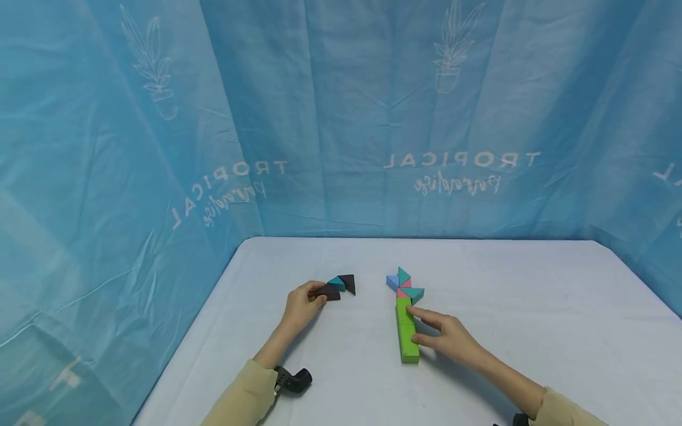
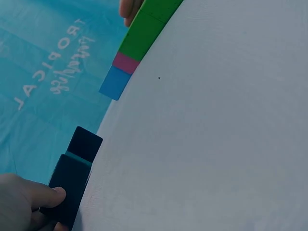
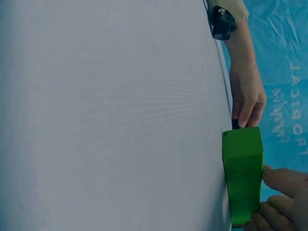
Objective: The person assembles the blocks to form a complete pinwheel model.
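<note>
My left hand pinches a black block at the table's left side. Against it lie a teal triangular block and a second black, triangular block. The left wrist view shows a fingertip on the held black block. On the right, my right hand touches the right side of a row of green blocks with its spread thumb and fingers. Beyond the row's far end, pink, teal and blue blocks form a pinwheel shape.
A white cloth covers the table. Blue curtains with white lettering hang behind it and on both sides. A black wrist camera sits on the left wrist, above the table.
</note>
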A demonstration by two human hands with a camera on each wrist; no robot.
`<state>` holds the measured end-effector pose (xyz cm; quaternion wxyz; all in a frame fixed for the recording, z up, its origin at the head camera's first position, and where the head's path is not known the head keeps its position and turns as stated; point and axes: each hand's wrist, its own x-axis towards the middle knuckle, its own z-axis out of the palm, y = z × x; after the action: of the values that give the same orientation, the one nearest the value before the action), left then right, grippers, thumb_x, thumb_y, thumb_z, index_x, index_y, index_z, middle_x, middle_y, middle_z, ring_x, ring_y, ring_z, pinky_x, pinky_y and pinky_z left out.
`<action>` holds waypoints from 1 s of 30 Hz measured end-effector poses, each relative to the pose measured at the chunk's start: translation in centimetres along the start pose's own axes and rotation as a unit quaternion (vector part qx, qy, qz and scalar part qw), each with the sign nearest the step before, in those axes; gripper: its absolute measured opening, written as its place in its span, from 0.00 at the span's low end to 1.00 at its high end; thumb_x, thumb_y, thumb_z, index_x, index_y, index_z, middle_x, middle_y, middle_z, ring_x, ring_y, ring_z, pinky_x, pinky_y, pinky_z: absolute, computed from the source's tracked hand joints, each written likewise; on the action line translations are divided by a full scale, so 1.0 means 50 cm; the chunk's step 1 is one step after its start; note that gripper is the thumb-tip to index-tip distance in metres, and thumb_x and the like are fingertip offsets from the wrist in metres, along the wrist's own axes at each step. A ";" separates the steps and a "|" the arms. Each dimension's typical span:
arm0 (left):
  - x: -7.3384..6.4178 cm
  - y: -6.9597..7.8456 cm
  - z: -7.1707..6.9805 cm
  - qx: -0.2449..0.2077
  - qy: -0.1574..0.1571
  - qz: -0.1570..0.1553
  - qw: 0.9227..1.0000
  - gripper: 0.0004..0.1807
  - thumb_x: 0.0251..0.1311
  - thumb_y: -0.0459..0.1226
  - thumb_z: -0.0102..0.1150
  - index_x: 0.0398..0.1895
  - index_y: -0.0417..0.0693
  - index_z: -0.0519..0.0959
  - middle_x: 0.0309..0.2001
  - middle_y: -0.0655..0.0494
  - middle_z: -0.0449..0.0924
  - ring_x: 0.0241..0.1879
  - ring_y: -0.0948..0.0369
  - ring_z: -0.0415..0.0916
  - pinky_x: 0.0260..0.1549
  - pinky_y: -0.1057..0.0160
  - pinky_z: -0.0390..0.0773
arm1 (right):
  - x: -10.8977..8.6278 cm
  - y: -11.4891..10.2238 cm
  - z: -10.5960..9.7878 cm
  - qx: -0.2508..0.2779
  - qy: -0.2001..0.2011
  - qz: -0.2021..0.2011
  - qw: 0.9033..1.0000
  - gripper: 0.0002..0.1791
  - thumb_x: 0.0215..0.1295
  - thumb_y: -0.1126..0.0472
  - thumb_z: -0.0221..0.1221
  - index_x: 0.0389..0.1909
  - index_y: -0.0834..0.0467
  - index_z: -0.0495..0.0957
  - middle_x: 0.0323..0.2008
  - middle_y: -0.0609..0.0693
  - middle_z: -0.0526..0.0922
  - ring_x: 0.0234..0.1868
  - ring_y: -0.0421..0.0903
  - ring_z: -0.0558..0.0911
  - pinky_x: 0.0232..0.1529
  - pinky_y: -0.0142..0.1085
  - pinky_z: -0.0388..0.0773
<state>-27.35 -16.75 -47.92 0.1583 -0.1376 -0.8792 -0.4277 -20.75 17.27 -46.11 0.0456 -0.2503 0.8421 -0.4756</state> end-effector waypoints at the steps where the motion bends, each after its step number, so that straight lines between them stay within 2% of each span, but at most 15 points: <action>1: 0.000 0.000 -0.002 -0.003 0.001 -0.003 1.000 0.14 0.56 0.30 0.64 0.47 0.38 0.80 0.42 0.46 0.82 0.41 0.53 0.79 0.40 0.58 0.79 | 0.000 0.000 0.000 0.002 -0.001 0.000 1.000 0.34 0.59 0.57 0.65 0.64 0.64 0.67 0.63 0.60 0.68 0.63 0.61 0.66 0.59 0.52 0.64; 4: 0.001 0.005 -0.011 -0.007 0.011 0.003 1.000 0.14 0.57 0.30 0.63 0.47 0.38 0.80 0.43 0.45 0.82 0.41 0.53 0.79 0.40 0.58 0.79 | 0.001 0.003 0.002 0.005 -0.001 0.005 1.000 0.34 0.59 0.56 0.65 0.64 0.63 0.67 0.63 0.59 0.68 0.63 0.60 0.67 0.60 0.50 0.64; 10: 0.013 0.035 -0.034 -0.041 0.056 0.009 0.998 0.14 0.56 0.29 0.63 0.47 0.39 0.80 0.43 0.46 0.82 0.41 0.53 0.79 0.42 0.60 0.79 | 0.002 0.007 0.003 -0.004 0.006 -0.004 1.000 0.33 0.58 0.57 0.65 0.64 0.62 0.68 0.63 0.57 0.69 0.63 0.58 0.67 0.59 0.49 0.65; 15: 0.025 0.071 -0.037 -0.058 0.046 0.022 0.997 0.15 0.57 0.30 0.63 0.49 0.38 0.80 0.44 0.46 0.82 0.41 0.54 0.80 0.42 0.63 0.79 | 0.000 0.007 0.002 0.001 0.005 -0.011 1.000 0.33 0.59 0.56 0.65 0.64 0.62 0.68 0.63 0.58 0.69 0.62 0.58 0.68 0.59 0.48 0.65; 18: 0.033 0.094 -0.020 -0.065 0.027 0.035 0.997 0.15 0.57 0.30 0.63 0.49 0.37 0.79 0.43 0.46 0.82 0.42 0.54 0.80 0.41 0.64 0.79 | -0.001 0.007 -0.001 0.005 0.007 -0.014 1.000 0.33 0.59 0.56 0.65 0.64 0.63 0.68 0.63 0.58 0.69 0.62 0.59 0.68 0.59 0.48 0.65; 22: 0.044 0.117 0.018 -0.063 -0.004 0.048 0.997 0.15 0.57 0.30 0.62 0.49 0.38 0.79 0.43 0.47 0.82 0.42 0.55 0.80 0.40 0.65 0.79 | -0.001 0.009 0.001 0.010 0.007 -0.016 1.000 0.33 0.59 0.57 0.65 0.64 0.65 0.68 0.63 0.60 0.69 0.63 0.60 0.67 0.59 0.49 0.65; 30: 0.073 0.124 0.112 -0.066 -0.060 0.063 0.994 0.14 0.59 0.31 0.61 0.49 0.38 0.79 0.43 0.47 0.82 0.41 0.56 0.80 0.39 0.66 0.79 | 0.001 0.008 0.001 0.004 0.009 -0.012 1.000 0.33 0.59 0.56 0.65 0.64 0.63 0.68 0.63 0.59 0.69 0.63 0.59 0.67 0.59 0.48 0.65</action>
<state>-29.24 -8.21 -45.33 0.1228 -0.2280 -0.8467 -0.4648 -20.93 17.40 -46.46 0.0335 -0.2561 0.8373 -0.4820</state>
